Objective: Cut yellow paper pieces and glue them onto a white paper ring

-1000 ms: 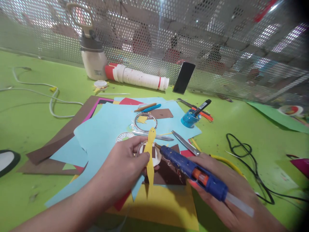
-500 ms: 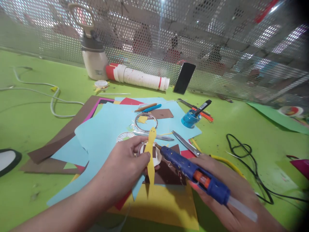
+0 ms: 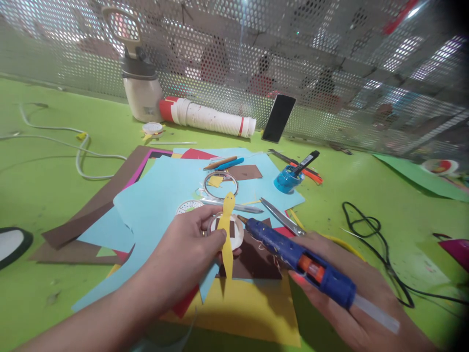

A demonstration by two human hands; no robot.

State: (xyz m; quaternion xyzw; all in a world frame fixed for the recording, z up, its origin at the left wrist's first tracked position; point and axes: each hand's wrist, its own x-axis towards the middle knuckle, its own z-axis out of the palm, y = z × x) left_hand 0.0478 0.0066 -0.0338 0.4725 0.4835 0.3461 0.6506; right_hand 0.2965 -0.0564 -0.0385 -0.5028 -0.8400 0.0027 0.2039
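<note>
My left hand point(image 3: 190, 239) pinches a yellow paper cutout point(image 3: 227, 254) with two eye dots against a small white paper cup point(image 3: 237, 235), which bears dark brown paper squares. The thumb lies on the cutout; the other fingers go behind the cup. My right hand point(image 3: 330, 274) is wrapped round a blue hot glue gun point(image 3: 286, 244), a clear glue stick point(image 3: 375, 314) poking from its rear. The gun's nozzle is close to the cup's right rim; whether it touches I cannot tell. Scissors point(image 3: 280, 215) lie just beyond my right hand, their handles partly hidden.
Coloured paper sheets point(image 3: 154, 190) cover the table's middle, with a tape roll point(image 3: 207, 188) and pens point(image 3: 223, 164) on them. A blue jar point(image 3: 287, 182) holds a black marker. Behind stand a phone point(image 3: 278, 120), stacked paper cups point(image 3: 208, 117) and a jug point(image 3: 142, 93). A black cord point(image 3: 384, 244) curls at right.
The glue gun has shifted slightly right and down, its nozzle drawing back a little from the yellow cutout. My left hand still grips the cup and cutout in nearly the same place.
</note>
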